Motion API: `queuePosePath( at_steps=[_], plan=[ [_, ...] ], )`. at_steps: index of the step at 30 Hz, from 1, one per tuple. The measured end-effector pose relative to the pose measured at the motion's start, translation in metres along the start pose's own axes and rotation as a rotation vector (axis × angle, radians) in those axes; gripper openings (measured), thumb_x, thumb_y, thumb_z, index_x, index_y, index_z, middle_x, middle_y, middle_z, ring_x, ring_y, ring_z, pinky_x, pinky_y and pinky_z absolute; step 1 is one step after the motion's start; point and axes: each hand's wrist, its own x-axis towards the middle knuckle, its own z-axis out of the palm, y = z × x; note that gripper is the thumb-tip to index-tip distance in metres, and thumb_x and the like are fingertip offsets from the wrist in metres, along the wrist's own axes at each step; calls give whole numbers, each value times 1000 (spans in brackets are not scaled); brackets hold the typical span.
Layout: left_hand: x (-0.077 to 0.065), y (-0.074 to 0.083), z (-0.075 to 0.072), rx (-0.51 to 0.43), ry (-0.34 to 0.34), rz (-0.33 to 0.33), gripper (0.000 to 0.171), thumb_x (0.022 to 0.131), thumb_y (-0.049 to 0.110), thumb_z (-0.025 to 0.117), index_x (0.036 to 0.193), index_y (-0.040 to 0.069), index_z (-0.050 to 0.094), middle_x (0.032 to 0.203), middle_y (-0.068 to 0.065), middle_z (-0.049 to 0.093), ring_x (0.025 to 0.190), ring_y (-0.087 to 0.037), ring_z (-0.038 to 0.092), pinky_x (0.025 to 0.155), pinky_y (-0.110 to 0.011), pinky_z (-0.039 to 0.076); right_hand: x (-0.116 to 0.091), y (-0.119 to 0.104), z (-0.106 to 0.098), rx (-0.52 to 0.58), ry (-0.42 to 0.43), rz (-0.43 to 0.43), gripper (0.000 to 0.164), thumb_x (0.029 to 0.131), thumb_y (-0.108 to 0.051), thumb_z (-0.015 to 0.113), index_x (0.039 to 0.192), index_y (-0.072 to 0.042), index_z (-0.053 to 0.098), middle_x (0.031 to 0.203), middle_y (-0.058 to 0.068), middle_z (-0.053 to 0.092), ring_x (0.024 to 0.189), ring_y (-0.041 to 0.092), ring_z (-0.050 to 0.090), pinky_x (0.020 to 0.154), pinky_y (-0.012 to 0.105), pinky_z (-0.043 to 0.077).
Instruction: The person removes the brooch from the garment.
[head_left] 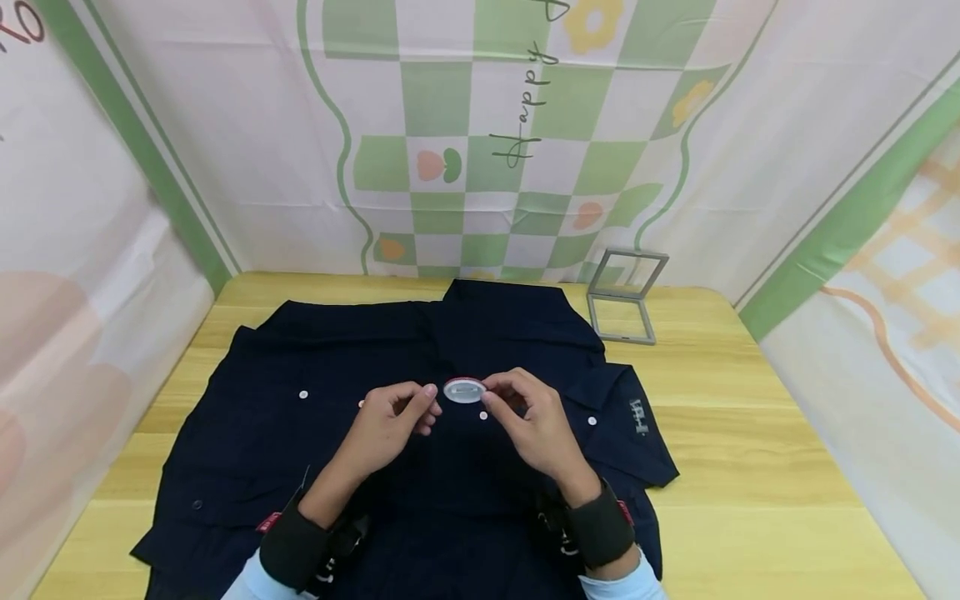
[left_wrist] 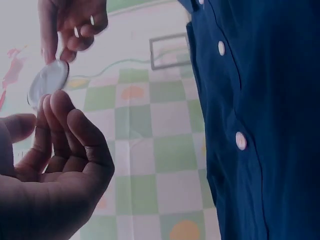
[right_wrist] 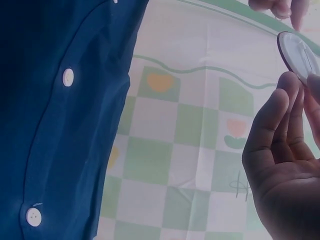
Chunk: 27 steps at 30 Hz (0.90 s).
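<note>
A round pin badge point(head_left: 464, 390) with a red rim is held up above a dark navy shirt point(head_left: 390, 350), its silvery back showing. Its pin point(right_wrist: 306, 56) runs across that back in the right wrist view. My right hand point(head_left: 531, 417) pinches the badge's edge between thumb and fingers. Just left of the badge, my left hand point(head_left: 393, 421) has its fingers loosely bent, with a small gap to the badge in the head view. From the left wrist view, the left fingertips point(left_wrist: 61, 100) overlap the badge's lower edge; touch cannot be told there.
The shirt lies spread over a wooden table point(head_left: 750, 467), with white buttons point(head_left: 303, 394) and a grey print on its right sleeve. A grey hinged frame point(head_left: 628, 293) stands opened at the back right. Patterned cloth point(head_left: 262, 150) hangs behind and at both sides.
</note>
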Motion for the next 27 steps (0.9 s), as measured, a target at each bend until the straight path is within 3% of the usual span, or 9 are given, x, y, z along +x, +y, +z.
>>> queuePosePath(
  at_steps=[4,17,27],
  plan=[
    [0,5,6,-33,-51,-62,45,105,26,46,85,-9,66,74,-10,63,64,-6,60,63,-26,56,0,0,2,-4,-7,-17,11,94,-5,64,103,-7,68,90,2,64,77,5,59,64,23,53],
    [-1,7,9,-72,-68,-153,54,108,33,35,85,-5,65,72,-2,60,59,-8,55,54,-23,46,-2,5,7,-46,-19,-37,11,94,-7,65,103,-9,70,90,3,64,77,8,59,66,22,52],
    [-3,5,11,-155,-46,-292,57,107,41,34,80,2,65,68,2,60,56,-10,54,49,-23,40,-4,7,14,-101,-32,-185,14,89,-2,68,100,-10,69,92,2,63,74,8,59,65,20,53]
  ],
)
